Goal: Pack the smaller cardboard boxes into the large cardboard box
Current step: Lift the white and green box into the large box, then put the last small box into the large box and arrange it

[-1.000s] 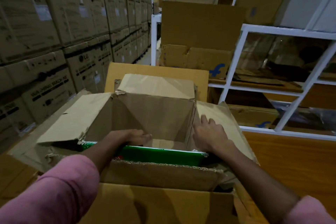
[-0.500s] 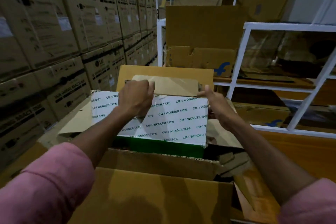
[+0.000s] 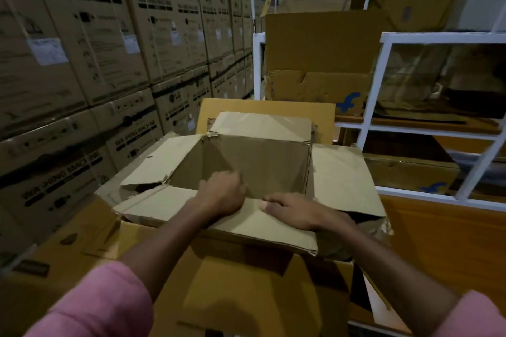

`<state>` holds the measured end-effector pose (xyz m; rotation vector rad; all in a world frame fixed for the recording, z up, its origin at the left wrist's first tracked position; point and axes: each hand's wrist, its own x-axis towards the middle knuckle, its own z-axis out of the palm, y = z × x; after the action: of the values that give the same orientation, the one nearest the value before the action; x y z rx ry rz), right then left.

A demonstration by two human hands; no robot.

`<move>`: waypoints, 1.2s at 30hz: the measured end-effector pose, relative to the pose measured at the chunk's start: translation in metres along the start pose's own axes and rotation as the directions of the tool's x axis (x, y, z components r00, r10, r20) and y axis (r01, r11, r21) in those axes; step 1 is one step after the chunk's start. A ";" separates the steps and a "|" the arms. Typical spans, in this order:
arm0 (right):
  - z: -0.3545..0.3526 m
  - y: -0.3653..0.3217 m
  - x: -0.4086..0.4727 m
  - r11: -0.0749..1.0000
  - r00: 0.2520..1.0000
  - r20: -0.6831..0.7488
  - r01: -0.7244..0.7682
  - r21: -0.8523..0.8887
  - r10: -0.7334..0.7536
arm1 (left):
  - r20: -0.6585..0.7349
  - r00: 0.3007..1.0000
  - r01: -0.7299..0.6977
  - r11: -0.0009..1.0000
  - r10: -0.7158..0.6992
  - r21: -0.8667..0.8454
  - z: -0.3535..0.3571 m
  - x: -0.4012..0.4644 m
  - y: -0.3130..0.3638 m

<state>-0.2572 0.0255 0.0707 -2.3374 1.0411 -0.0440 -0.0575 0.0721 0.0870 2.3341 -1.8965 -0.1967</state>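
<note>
In front of us sits the big box [image 3: 254, 161], open at the top, with its flaps spread out to the sides. It rests inside a bigger brown carton [image 3: 246, 290] that stands right below us. Our left hand [image 3: 221, 197] is on the near flap [image 3: 219, 216], fingers curled over the flap's far edge, and it looks like it grips that edge. Our right hand [image 3: 293, 209] lies flat on the same flap, just beside the left one, with fingers stretched out and pressing down. Both arms have pink sleeves [image 3: 98, 306]. We can see the back wall of the big box inside, but the flap hides the bottom, so we cannot tell what lies in there. On the left stands a tall wall of stacked boxes [image 3: 90, 44] with black print. On the right is a white rack [image 3: 438, 117] with flat cardboard on its shelves. Behind the big box, a brown box with a blue mark [image 3: 320, 90] sits by the rack.
</note>
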 end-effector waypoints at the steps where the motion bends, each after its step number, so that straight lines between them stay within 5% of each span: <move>1: 0.006 0.003 -0.001 1.000 0.999 -0.041 -0.010 -0.007 0.010 | 0.007 1.000 0.002 1.000 -0.002 0.018 0.011 -0.006 -0.002; 11: 0.002 0.012 -0.019 0.998 0.940 -0.336 0.053 -0.040 -0.064 | -0.141 0.987 -0.090 0.995 0.082 -0.051 0.011 -0.016 0.020; 17: -0.032 0.047 -0.048 0.993 0.721 -0.684 0.070 -0.091 -0.113 | -0.322 0.895 -0.331 0.944 0.309 -0.014 0.010 -0.018 0.113; 22: -0.053 0.105 -0.097 0.992 0.544 -0.834 -0.018 -0.123 -0.093 | -0.407 0.792 -0.466 0.881 0.454 0.076 0.031 -0.019 0.203; 36: -0.037 0.296 -0.274 0.853 0.417 -0.825 -0.504 0.139 0.381 | -0.139 0.695 -0.711 0.703 0.705 0.014 0.154 -0.028 0.410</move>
<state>-0.6565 0.0398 0.0027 -2.0125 2.1734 -1.0181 -0.4854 0.0133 0.0103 1.3644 -2.5101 0.0104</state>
